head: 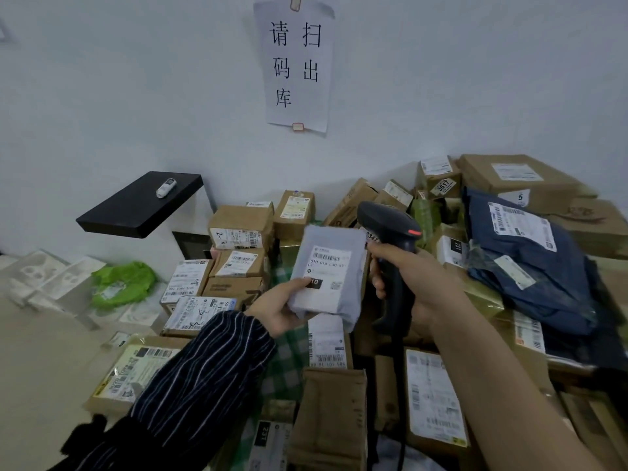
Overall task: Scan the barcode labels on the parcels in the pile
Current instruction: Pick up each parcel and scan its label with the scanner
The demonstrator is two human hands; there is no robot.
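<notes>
The left hand [275,309] is curled round 1 grey parcel [328,266]; just right of it the scanner [390,232] is gripped by the right hand [419,283]. Neighbouring labels [328,348] could be read by stray aim.

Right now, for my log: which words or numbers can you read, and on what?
"请扫码出库": wall notice
"3617": tilted sticker on back box
"5": label on far-right box
"2347": small sticker behind scanner
"231": bottom white parcel
"10": black patch on grey parcel
Other labels: too blurred.
</notes>
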